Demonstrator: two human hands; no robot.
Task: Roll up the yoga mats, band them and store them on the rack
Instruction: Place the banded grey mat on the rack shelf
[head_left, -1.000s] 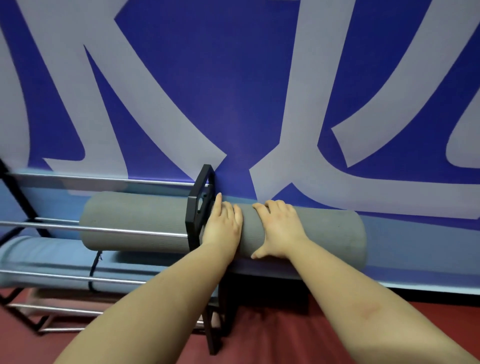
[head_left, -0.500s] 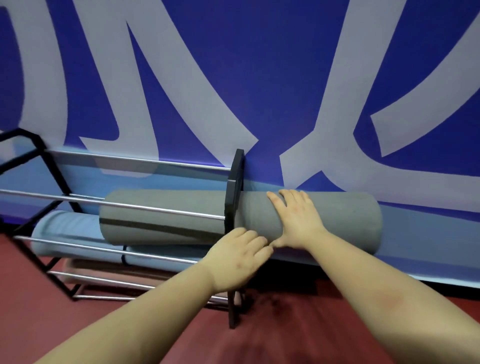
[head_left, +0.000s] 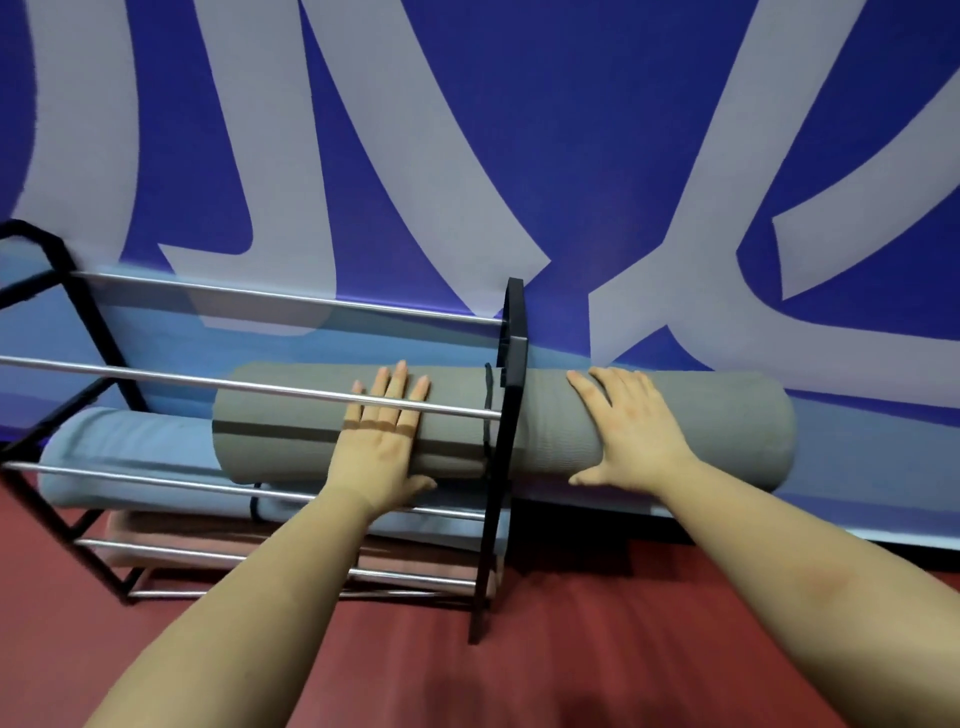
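Storing step: the grey rolled mat sits halfway into the rack. Left hand and right hand lie flat on it, fingers spread, gripping nothing. Next it likely needs a leftward push

The rolled yoga mat on the rack's upper tier was plain grey, with a black band around it. Beneath lay a pale blue mat and, lowest, a dusty pink one. The rack had black end frames and silver bars. The wall was deep blue with broad white strokes; the floor was dark red.
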